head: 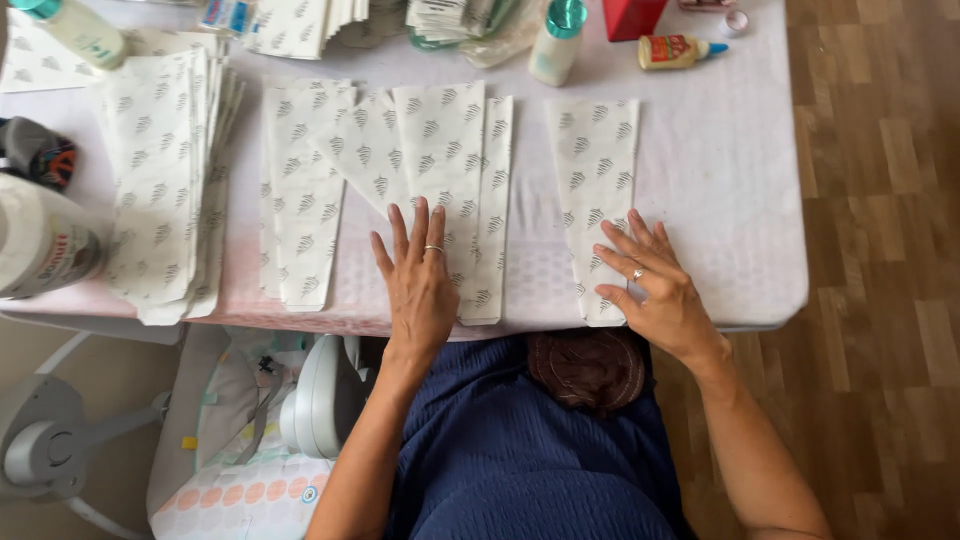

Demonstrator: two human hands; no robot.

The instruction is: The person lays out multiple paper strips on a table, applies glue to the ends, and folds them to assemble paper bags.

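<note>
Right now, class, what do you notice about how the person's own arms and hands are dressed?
Both forearms are bare, no sleeves showing. The left hand wears a thin ring on one finger, and the right hand also wears a ring. No gloves, watch or bracelets.

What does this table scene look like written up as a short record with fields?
Left hand: left hand flat, fingers spread, on a fanned group of white patterned paper pieces
Right hand: right hand flat on a single white patterned paper piece lying apart to the right
Surface: white table cover
Left side: tall stack of the same patterned paper
Far edge: small yellow glue bottle on its side, white bottle with teal cap upright
Rings: one on each hand
</note>
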